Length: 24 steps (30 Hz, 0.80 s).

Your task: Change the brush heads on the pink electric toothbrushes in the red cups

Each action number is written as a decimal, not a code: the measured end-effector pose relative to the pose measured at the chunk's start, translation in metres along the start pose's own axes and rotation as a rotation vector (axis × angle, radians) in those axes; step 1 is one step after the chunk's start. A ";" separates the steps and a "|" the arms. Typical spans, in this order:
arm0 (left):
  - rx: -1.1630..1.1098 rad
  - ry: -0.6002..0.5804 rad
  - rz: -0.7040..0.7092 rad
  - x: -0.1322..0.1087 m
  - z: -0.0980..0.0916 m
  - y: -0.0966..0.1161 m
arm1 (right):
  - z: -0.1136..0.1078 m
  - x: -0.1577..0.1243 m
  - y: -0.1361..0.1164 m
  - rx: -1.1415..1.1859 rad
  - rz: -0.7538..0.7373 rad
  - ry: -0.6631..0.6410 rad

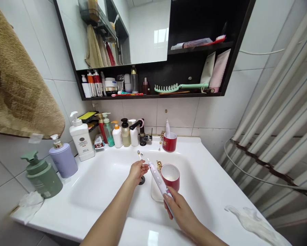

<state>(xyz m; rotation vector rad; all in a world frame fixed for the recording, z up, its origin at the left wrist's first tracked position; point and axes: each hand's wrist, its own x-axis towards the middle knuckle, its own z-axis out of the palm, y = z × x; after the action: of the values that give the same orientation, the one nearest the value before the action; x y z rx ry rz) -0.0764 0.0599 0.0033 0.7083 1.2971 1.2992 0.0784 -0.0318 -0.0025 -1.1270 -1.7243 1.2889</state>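
Note:
My right hand [178, 205] is closed round a pale pink electric toothbrush handle [157, 177], held slanted over the sink [99, 181] with its bare metal pin pointing up and left. Just left of that pin, my left hand [137, 171] has its fingertips pinched on a small toothbrush head [139, 155], bristle end up; the fingers partly hide its stem. The head and the handle are apart. Behind the handle, in the basin, a red cup [174, 184] with a white inside stands by a white dish [155, 195], partly covered by the handle.
A second red cup [169, 144] holding a pink toothbrush stands on the back ledge beside the black faucet [143, 136]. Pump bottles [119, 136] line the left and back edges. The mirror cabinet [153, 97] overhangs the ledge. A crumpled wipe [253, 222] lies on the right counter.

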 end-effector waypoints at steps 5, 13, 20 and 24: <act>0.234 0.026 0.015 0.035 0.031 0.009 | -0.010 0.005 0.004 0.012 -0.064 0.023; 0.527 0.186 0.087 0.113 0.067 0.023 | -0.009 0.015 0.023 0.006 -0.118 0.074; 0.542 0.253 0.265 0.126 0.079 0.026 | -0.012 0.017 0.020 -0.037 -0.157 0.067; 0.463 0.225 0.373 0.113 0.086 0.016 | -0.013 0.016 0.014 0.027 -0.126 0.106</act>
<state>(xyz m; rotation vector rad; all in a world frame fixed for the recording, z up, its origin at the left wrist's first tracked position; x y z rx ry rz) -0.0236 0.1929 0.0057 1.1984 1.7360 1.4152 0.0876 -0.0108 -0.0118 -1.0360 -1.6668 1.1520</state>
